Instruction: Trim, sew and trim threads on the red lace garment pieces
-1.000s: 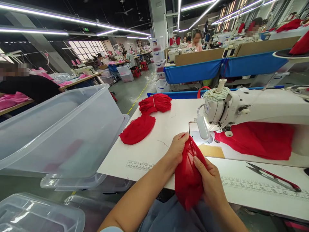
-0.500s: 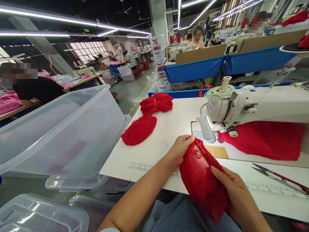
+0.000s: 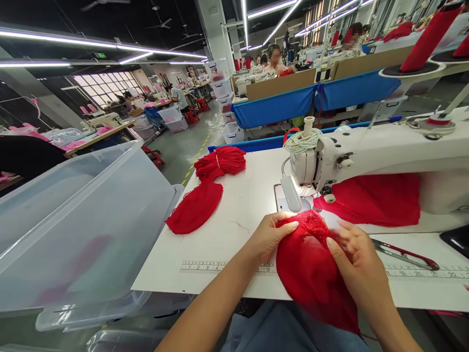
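Note:
Between my hands hangs a red fabric piece (image 3: pixel 308 274) with a lacy upper edge, held over the front edge of the sewing table (image 3: pixel 234 230). My left hand (image 3: pixel 273 234) pinches its upper left edge between thumb and fingers. On the right side, my right hand (image 3: pixel 353 254) grips the cloth with the thumb in front; its fingers are partly blurred. Just beyond the piece is the head of a white sewing machine (image 3: pixel 308 161). More red fabric (image 3: pixel 377 198) lies under the machine's arm. Thread snips or scissors (image 3: pixel 406 254) rest right of my right hand.
A tied bundle of red pieces (image 3: pixel 223 161) and a loose red piece (image 3: pixel 198 208) lie on the table's left part. A large clear plastic bin (image 3: pixel 91 234) stands at the left. A printed ruler (image 3: pixel 205 266) runs along the front edge. Co-workers sit farther back.
My view has turned to the right. The red piece has been raised and turned, so its lacy edge now faces up near the machine. My right hand has shifted up along its edge.

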`<action>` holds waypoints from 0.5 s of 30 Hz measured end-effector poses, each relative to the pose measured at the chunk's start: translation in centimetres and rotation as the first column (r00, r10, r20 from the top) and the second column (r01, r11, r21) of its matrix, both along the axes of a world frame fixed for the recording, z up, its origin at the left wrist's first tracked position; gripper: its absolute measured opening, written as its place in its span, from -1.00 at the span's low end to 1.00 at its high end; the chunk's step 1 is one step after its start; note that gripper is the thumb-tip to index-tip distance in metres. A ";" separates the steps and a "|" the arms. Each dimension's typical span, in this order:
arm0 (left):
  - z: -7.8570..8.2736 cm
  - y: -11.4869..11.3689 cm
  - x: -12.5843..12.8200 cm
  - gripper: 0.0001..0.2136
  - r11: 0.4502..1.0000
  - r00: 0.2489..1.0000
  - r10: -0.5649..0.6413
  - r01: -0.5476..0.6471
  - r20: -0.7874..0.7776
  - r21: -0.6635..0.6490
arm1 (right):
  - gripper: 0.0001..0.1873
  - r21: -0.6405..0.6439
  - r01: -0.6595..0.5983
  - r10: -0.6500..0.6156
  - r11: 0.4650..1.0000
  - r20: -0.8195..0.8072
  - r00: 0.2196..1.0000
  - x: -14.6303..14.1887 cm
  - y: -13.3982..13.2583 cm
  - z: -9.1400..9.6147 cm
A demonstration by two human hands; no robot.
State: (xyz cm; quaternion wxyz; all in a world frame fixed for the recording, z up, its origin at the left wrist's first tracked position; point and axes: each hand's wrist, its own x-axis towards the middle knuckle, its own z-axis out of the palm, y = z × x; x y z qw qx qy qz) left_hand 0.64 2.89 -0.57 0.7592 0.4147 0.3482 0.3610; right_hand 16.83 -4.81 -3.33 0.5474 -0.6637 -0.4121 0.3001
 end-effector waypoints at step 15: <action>-0.8 -0.1 -0.1 -0.67 0.977 0.990 -0.098 0.115 -0.097 0.179 | -0.79 0.067 -0.138 0.123 0.988 0.198 0.973 -2.5 4.0 2.1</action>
